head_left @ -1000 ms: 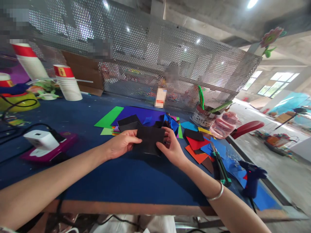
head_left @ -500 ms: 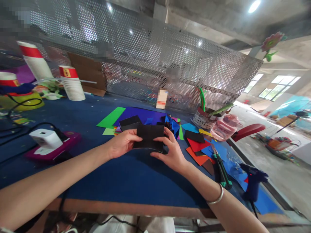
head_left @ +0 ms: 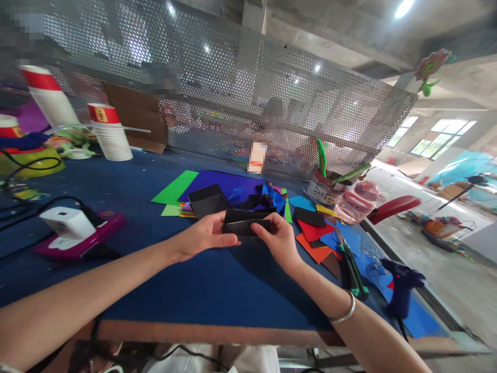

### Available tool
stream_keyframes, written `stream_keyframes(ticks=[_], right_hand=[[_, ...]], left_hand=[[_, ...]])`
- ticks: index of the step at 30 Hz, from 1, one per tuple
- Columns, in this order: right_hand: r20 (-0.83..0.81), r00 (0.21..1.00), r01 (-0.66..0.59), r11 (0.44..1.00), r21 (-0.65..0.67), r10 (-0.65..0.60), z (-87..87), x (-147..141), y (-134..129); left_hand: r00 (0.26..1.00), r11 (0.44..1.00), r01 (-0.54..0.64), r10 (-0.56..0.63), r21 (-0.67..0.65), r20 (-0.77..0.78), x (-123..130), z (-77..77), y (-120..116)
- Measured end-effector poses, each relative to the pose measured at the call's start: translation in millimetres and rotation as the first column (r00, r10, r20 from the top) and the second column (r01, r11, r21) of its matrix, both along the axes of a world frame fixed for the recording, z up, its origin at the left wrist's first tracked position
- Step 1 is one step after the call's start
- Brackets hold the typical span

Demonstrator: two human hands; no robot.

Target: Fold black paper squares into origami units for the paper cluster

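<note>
A small black paper (head_left: pixel 245 223), folded over on itself, is held above the blue table between both hands. Its left end is in my left hand (head_left: pixel 212 231), with the thumb low in front and the fingers behind. At the right end my right hand (head_left: pixel 276 238) pinches it, thumb pressed on the front layer. Just behind lie more black paper pieces (head_left: pixel 207 201), a purple-blue sheet (head_left: pixel 221 181), a green sheet (head_left: pixel 176 187) and crumpled blue paper (head_left: pixel 275 198).
To the right lie red paper (head_left: pixel 310 231), a green-black cutter (head_left: pixel 352 267) and a dark blue glue gun (head_left: pixel 402 287). A white charger (head_left: pixel 67 224) sits on a magenta power strip (head_left: pixel 111 224) at left. Paper cups (head_left: pixel 111 135) stand behind, before a perforated metal screen (head_left: pixel 217 93).
The black paper has gone from an opened-up shape to a folded, narrower one. My right thumb has moved up onto its front, and my left thumb has dropped lower.
</note>
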State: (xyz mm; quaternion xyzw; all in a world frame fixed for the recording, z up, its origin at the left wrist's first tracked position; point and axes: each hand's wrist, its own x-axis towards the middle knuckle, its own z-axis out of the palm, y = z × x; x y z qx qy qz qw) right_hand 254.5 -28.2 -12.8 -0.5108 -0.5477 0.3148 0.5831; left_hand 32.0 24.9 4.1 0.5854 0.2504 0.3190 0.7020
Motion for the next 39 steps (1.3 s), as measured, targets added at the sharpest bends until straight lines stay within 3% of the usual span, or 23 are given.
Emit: stream_keyframes(ticks=[5, 10, 18, 39], right_hand=[[-0.023, 1.000, 0.012, 1.000, 0.008, -0.012, 2.7, -5.7, -5.9], [-0.151, 0.988, -0.021, 1.000, -0.010, 0.019, 3.9, -9.3, -7.8], [-0.135, 0.984, -0.132, 0.983, -0.127, 0.115, 5.6, -5.8, -7.8], [-0.092, 0.991, -0.104, 0.987, -0.120, 0.094, 5.1, -7.4, -8.0]], left_hand=[[0.997, 0.993, -0.070, 0.071, 0.091, -0.010, 2.0, -6.6, 0.6], [0.997, 0.990, -0.076, 0.078, 0.117, -0.016, 3.0, -5.2, 1.3], [0.995, 0.988, -0.092, 0.097, 0.121, -0.033, 3.8, -3.1, -0.3], [0.992, 0.989, -0.091, 0.100, 0.118, -0.074, 2.8, -2.3, -2.6]])
